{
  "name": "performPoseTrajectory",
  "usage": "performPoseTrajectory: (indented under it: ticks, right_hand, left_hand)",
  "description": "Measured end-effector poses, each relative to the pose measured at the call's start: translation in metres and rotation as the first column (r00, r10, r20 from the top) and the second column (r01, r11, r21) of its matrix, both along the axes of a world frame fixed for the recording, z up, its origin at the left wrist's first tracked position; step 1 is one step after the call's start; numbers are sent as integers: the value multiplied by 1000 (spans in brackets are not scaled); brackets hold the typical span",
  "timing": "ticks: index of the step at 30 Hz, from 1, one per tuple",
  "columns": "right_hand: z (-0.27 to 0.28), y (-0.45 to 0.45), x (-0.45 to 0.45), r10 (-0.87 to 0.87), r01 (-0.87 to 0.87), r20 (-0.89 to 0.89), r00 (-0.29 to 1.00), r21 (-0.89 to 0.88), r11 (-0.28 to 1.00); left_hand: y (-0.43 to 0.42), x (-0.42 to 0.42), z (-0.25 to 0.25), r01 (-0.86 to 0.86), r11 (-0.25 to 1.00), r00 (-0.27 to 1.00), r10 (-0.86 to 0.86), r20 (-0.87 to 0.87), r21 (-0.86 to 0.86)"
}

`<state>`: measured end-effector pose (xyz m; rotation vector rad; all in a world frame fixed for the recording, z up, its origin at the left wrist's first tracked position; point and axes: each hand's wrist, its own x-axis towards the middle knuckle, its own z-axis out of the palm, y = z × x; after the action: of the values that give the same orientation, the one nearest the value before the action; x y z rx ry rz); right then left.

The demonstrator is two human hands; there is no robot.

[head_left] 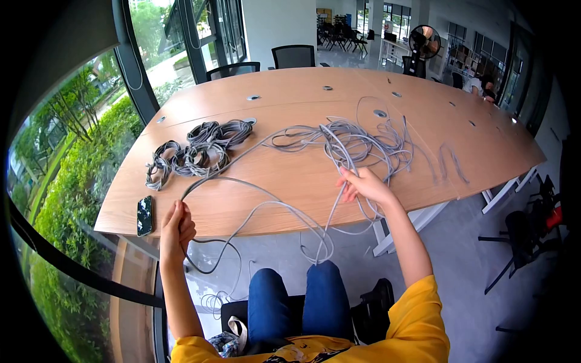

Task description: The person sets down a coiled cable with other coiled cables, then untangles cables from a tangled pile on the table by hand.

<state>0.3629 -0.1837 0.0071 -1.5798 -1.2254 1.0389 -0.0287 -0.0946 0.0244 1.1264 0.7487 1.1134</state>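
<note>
A loose tangle of grey cable (pixel 363 142) spreads over the middle of the wooden table (pixel 284 209). Strands run from it to both hands and hang in loops over the table's front edge towards my knees. My left hand (pixel 177 225), at the front left edge, is closed round the grey cable. Close to the tangle, my right hand (pixel 362 186) pinches a strand of the same cable between thumb and fingers. Several coiled cable bundles (pixel 206 148) lie on the table's left side, beyond my left hand. More thin cable (pixel 213 302) lies looped on the floor at lower left.
A dark phone (pixel 144 215) lies near the table's left edge. Office chairs (pixel 293 57) stand at the far side. A fan (pixel 423 43) is at the back right, with a person (pixel 478 86) further right. Large windows line the left.
</note>
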Motion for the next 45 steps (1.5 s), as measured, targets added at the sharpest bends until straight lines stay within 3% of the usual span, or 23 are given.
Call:
performPoseTrajectory:
  ticks: [3, 6, 13, 15, 16, 18, 19, 21, 22, 24, 26, 28, 29, 30, 31, 35, 36, 37, 39, 41, 43, 45]
  right_hand:
    - [1, 2, -9, -11, 25, -131, 991, 111, 993]
    - [17, -3, -12, -100, 141, -223, 970, 178, 974]
    - [32, -18, -3, -141, 198, -275, 951, 190, 962]
    - [37, -28, 12, -74, 84, 129, 989, -77, 993]
    - [35, -32, 20, -70, 80, 129, 989, -73, 994]
    - [24, -38, 34, 101, -16, 335, 937, -248, 969]
    - [18, -41, 37, 109, -24, 336, 935, -247, 969]
    - [8, -46, 35, 116, -136, 321, 940, 41, 990]
    - [13, -48, 26, 124, -146, 326, 937, 42, 988]
    - [35, -59, -3, -277, -4, 559, 781, 449, 893]
    - [64, -67, -55, -480, 251, 311, 821, 558, 791]
    - [76, -91, -112, -238, 17, 346, 908, 536, 844]
    - [59, -94, -134, -9, -177, 326, 945, 536, 825]
    - [63, -98, -156, 65, -426, 590, 805, 497, 756]
    - [51, -101, -178, 121, -463, 571, 812, 503, 730]
    - [9, -93, -220, 210, -403, 349, 913, 703, 585]
    - [12, -98, -218, 340, -396, 206, 917, 565, 724]
    - [18, -104, -214, 431, -409, 40, 902, 398, 821]
    - [26, -109, -205, 452, -396, -190, 871, 270, 878]
    - [44, -111, -192, 358, -364, -357, 863, 54, 930]
    - [52, -111, -179, 221, -189, -108, 969, 243, 951]
    - [56, -106, -163, 134, -129, 14, 991, 375, 918]
  left_hand:
    - [-4, -4, 2, 104, 993, 994, -106, -22, -52]
    - [-3, -11, -1, 205, 975, 942, -220, -252, -81]
    - [-9, -19, 3, 171, 985, 924, -168, -343, -23]
    - [-15, -22, 5, 254, 966, 922, -258, -289, -51]
    - [-18, -24, 2, 340, 938, 915, -346, -208, -66]
    - [-27, -18, 2, 495, 865, 866, -499, -35, -84]
    - [-31, -13, 0, 612, 786, 790, -606, 92, -84]
    - [-49, 7, 7, 671, 735, 735, -642, 217, -99]
    - [-53, 15, 9, 708, 704, 688, -668, 284, -60]
    - [-61, 28, 16, 767, 642, 575, -682, 453, -7]
    - [-67, 39, 25, 781, 624, 547, -708, 447, 34]
    - [-72, 46, 33, 792, 607, 533, -741, 409, 69]
    - [-78, 51, 39, 792, 607, 532, -742, 408, 70]
    - [-86, 56, 44, 733, 676, 606, -699, 381, 74]
    - [-91, 61, 48, 668, 740, 675, -648, 353, 81]
    - [-103, 72, 47, 637, 768, 713, -621, 326, 71]
    - [-108, 72, 49, 554, 830, 794, -551, 256, 68]
    - [-104, 67, 47, 553, 830, 795, -551, 254, 73]
    - [-92, 55, 40, 512, 852, 859, -506, -81, 108]
    - [-88, 56, 41, 483, 868, 875, -472, -109, 120]
    - [-77, 45, 36, 598, 799, 801, -594, -77, 61]
    - [-73, 42, 36, 589, 801, 807, -578, -123, 103]
